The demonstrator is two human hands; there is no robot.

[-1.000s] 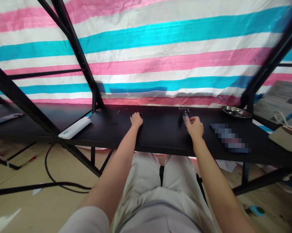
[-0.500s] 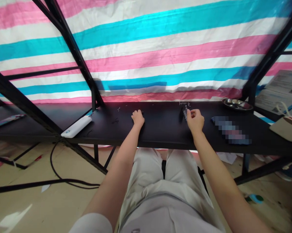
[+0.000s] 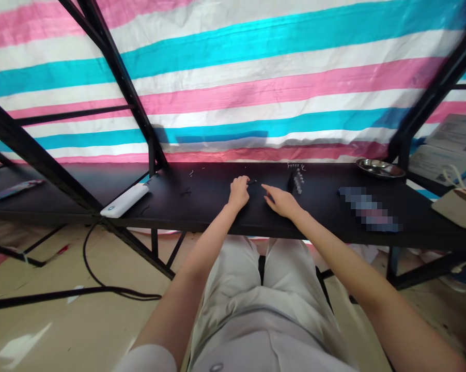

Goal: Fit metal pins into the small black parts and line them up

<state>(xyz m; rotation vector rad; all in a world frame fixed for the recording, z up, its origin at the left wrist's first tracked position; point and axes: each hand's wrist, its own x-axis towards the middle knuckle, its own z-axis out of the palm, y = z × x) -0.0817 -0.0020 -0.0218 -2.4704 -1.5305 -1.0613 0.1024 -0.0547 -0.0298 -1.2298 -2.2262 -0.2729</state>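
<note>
My left hand rests on the black table with its fingers curled around a small dark thing that sticks out to the right. My right hand lies a little to the right of it, fingers stretched out toward the left hand, holding nothing. Just right of my right hand stands a small dark holder with silvery pieces.
A white power bank lies at the table's left with a black cable running to the floor. A metal dish sits far right, with a blurred flat item near it. Black frame struts rise at left and right. A striped tarp hangs behind.
My right hand has left the dark holder and moved left, opening its fingers toward the left hand. My left hand has shifted slightly right.
</note>
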